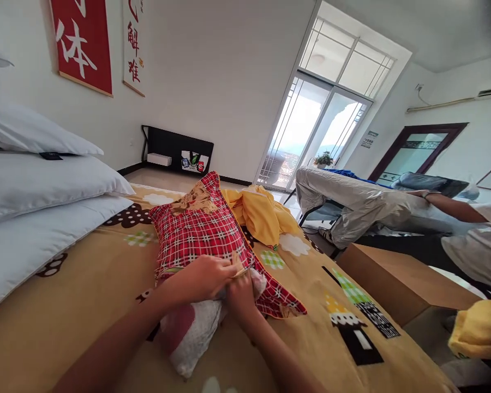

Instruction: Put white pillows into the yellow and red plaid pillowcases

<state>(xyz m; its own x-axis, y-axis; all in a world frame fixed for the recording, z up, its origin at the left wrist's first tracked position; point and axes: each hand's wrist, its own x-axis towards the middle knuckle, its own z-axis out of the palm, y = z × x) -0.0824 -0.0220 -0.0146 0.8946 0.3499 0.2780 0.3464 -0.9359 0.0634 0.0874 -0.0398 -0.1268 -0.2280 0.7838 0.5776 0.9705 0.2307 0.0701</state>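
Note:
A red checked cushion cover [188, 232] with a brown floral corner lies on the bed. A white and pink cloth cushion [196, 335] sticks out of its near end, partly hidden beneath my forearms. My left hand [213, 277] is closed, its fingers pinching a tan bit of the cover's edge. Right beside it, my right hand [240, 297] is closed on the same edge, the cloth bunched around its fingers. Exactly how much fabric each hand holds is hidden.
White pillows [45, 183] are stacked on the left. Yellow cloth [262, 215] lies behind the cover on the patterned bedspread [85, 305]. At right stand a cardboard box [405, 278] with yellow cloth [480, 330] near it, a covered table [343, 191] and another person [474, 240].

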